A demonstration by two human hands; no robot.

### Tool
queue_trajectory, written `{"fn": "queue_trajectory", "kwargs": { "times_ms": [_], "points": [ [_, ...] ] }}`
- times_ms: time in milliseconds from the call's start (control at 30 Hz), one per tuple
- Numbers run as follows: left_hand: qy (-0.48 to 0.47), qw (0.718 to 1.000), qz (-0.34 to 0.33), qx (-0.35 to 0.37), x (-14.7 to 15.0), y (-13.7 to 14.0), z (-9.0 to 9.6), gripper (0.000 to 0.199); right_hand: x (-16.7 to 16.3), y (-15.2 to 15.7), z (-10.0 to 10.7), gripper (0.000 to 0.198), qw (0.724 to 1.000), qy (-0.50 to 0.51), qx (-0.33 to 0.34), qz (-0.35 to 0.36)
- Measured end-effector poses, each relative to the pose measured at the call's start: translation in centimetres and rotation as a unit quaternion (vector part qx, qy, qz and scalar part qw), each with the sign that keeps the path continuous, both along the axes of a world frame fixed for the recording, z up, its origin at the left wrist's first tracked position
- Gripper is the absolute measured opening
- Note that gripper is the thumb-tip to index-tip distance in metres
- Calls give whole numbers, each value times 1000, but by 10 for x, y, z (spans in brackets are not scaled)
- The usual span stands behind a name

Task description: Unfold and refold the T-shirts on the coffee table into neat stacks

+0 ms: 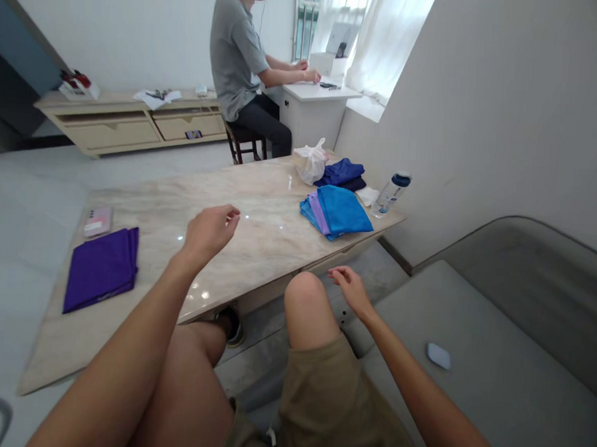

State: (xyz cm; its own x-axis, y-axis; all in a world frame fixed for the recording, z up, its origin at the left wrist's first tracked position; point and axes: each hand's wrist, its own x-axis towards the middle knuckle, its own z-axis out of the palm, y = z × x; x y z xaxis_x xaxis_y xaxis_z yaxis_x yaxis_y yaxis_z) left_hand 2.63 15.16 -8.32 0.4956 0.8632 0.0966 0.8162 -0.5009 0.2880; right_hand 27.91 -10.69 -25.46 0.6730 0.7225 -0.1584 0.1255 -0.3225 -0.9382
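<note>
My left hand (212,229) hovers over the middle of the marble-patterned table (260,195), fingers loosely bent and holding nothing. Just past my knee, beside the table's front edge, my right hand (349,287) is held out with its fingers loosely extended and no object in it. On the table to the left lies a folded purple cloth (102,266), with a pink phone (98,221) behind it. Folded blue cloth (346,209) with a lilac piece (319,212) rests at the right, nearest to my right hand. Behind that pile sits dark blue cloth (342,171).
A white plastic bag (312,163), a white tissue (367,196) and a clear bottle (390,196) stand at the table's right end. A pale case (438,355) lies on the grey sofa (500,381). Another person (237,53) sits at a white cabinet (311,114) by the window.
</note>
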Motion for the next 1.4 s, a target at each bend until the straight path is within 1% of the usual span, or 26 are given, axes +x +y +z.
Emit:
{"fn": "queue_trajectory", "kwargs": {
  "times_ms": [67,100,133,167,200,233,267,300,400,467,533,567,633,700,800,867,967,1100,1200,1300,1400],
  "points": [
    [-64,997,-26,47,17,-39,39,33,-30,-4,5,30,993,-63,45,90],
    [-91,993,-44,65,23,-62,57,32,-45,-4,8,33,986,-103,65,117],
    [-104,990,-66,72,28,-84,72,32,-58,-3,10,35,978,-145,78,126],
    [-103,988,-89,68,29,-105,83,31,-71,-2,12,38,971,-189,81,124],
    [-91,989,-107,56,27,-124,88,31,-83,-2,12,42,962,-233,78,117],
    [-72,990,-113,39,20,-141,87,31,-92,-3,11,44,952,-275,73,109],
    [-49,993,-107,23,9,-154,80,31,-100,-4,9,46,942,-310,67,105],
    [-27,996,-87,10,-5,-165,68,31,-106,-5,6,48,933,-338,62,106],
    [31,1000,-1,-3,-56,-191,16,24,-114,-11,-4,60,907,-394,64,133],
    [8,999,35,-7,-82,-209,-19,27,-116,-13,-8,73,893,-419,69,151],
    [-47,998,51,8,-93,-228,-46,35,-117,-14,-11,79,885,-433,69,157],
    [-71,996,55,23,-93,-237,-56,39,-117,-14,-12,79,883,-438,68,156],
    [-93,992,58,54,-85,-251,-69,47,-115,-12,-13,77,880,-445,69,151],
    [-97,991,61,72,-77,-257,-75,51,-110,-10,-15,75,875,-453,75,153],
    [-97,990,62,78,-73,-256,-76,53,-98,-11,-19,72,874,-457,75,150],
    [-99,990,64,77,-78,-253,-74,53,-89,-15,-20,72,880,-452,61,132],
    [-103,990,69,71,-91,-251,-70,47,-76,-27,-16,75,887,-448,42,106],
    [-117,989,66,58,-106,-257,-67,45,-64,-43,1,81,893,-436,55,92],
    [-125,988,63,63,-109,-260,-71,46,-65,-52,18,81,899,-420,80,101],
    [-131,986,64,84,-108,-262,-78,47,-80,-61,37,80,893,-418,113,118],
    [-136,983,62,106,-108,-261,-82,48,-105,-68,55,76,886,-419,140,143]
  ]
}}
